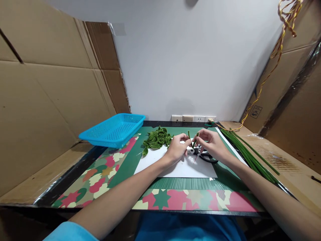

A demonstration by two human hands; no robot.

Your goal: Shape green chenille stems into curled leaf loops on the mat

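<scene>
A short green pipe cleaner point(189, 136), bent into a narrow V, stands between my hands. My left hand point(177, 147) pinches one side of it, and the fingers of my right hand point(210, 142) are closed on the other side. Below them, on a white sheet point(173, 169), lie black-handled scissors point(209, 158), partly covered by my right hand. A small white round object point(192, 151) sits by the scissors; its kind is unclear. Left of my hands is a pile of leaf-shaped loops of green pipe cleaner point(159, 138).
A blue perforated basket point(117, 129) stands at the back left. Long green pipe cleaners point(247, 155) lie along the right side. Cardboard walls point(55, 83) flank the table, and a twisted yellow wire point(265, 80) hangs down to the sockets point(199, 118) at the back.
</scene>
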